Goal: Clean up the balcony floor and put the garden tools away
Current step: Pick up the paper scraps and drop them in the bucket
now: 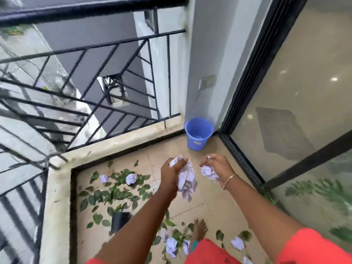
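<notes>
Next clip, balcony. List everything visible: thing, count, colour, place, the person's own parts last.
bucket: one, blue, far corner beside the glass door.
crumpled paper: several, pale lilac, on the floor among leaves.
leaves: many, green, scattered over the tiles.
black container: one, on the floor among leaves.
railing: one, black, balcony edge.
glass door: one, black-framed, right side.
bracelet: one, gold-toned, right wrist.
foot: one, bare, on the tiles.
left hand: grips a large paper wad.
right hand: holds a smaller paper wad.
</notes>
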